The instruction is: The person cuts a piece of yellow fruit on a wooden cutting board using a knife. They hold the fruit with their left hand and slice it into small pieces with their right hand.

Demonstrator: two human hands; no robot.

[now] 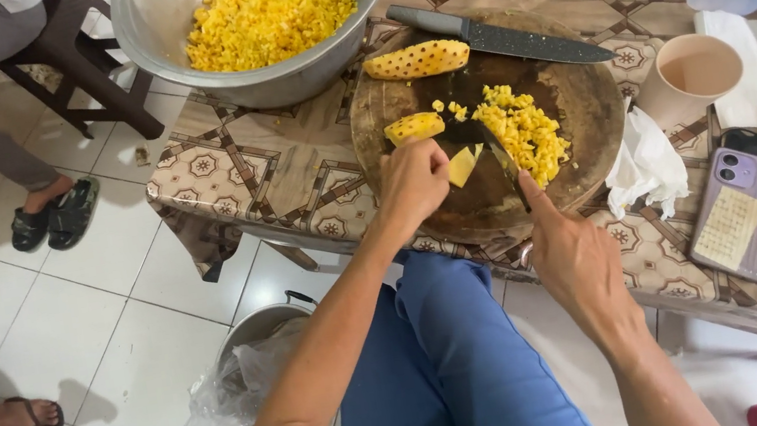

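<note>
While the left hand (412, 182) pins a pale pineapple slice (462, 166) to the round wooden cutting board (585, 175), the right hand (573, 258) runs a small knife (505, 168) through it.

The slice lies near the board's middle, touching the left fingertips, which are closed narrowly on it; the right hand is wrapped around the knife handle, forefinger laid along the blade's back. This looks like the dicing step, and the next cut would call for keeping the fingertips clear of the edge. Beside the slice lie a heap of diced pineapple (522, 129) and two uncut strips (416, 61). A larger knife (501, 36) rests across the far rim, near a steel bowl (156, 20) of diced fruit. A cup (700, 71), a crumpled tissue (644, 166) and a purple phone (741, 211) sit to the right on the patterned table (219, 162).
</note>
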